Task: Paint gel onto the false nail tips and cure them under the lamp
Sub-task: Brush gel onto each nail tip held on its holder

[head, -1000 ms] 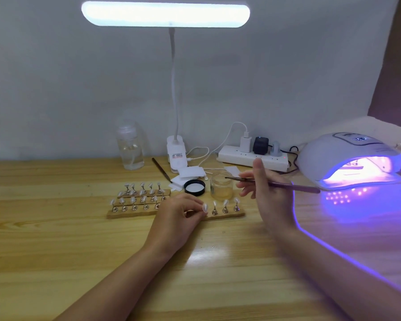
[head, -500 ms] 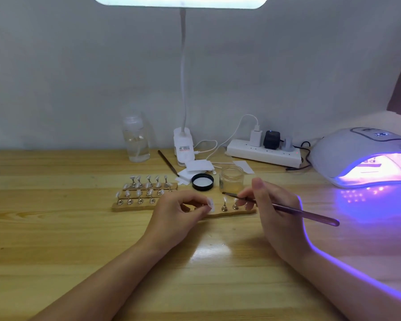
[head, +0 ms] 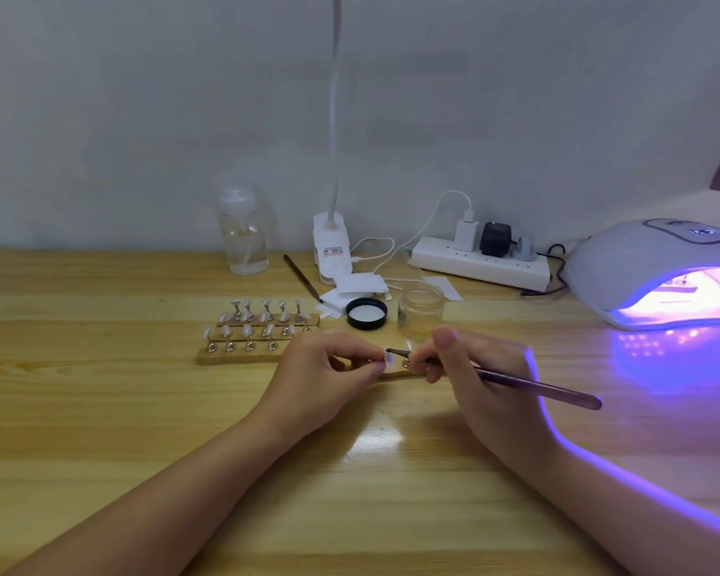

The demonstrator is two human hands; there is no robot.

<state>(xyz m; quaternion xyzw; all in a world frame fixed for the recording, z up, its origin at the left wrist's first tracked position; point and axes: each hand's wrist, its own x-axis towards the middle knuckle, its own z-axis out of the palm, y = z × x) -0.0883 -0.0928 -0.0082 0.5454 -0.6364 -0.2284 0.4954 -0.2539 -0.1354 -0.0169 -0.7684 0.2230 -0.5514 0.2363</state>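
A nail tip (head: 388,359) is pinched by the left hand (head: 323,378) at frame centre on the wooden surface (head: 100,409). A brush (head: 528,385) is gripped by the right hand (head: 481,378), bristles at the tip. The lit curing lamp (head: 657,272) is seen at 2 o'clock.

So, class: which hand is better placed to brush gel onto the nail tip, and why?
The right hand: it already holds the brush, bristles at the nail tip. The left hand steadies that tip.
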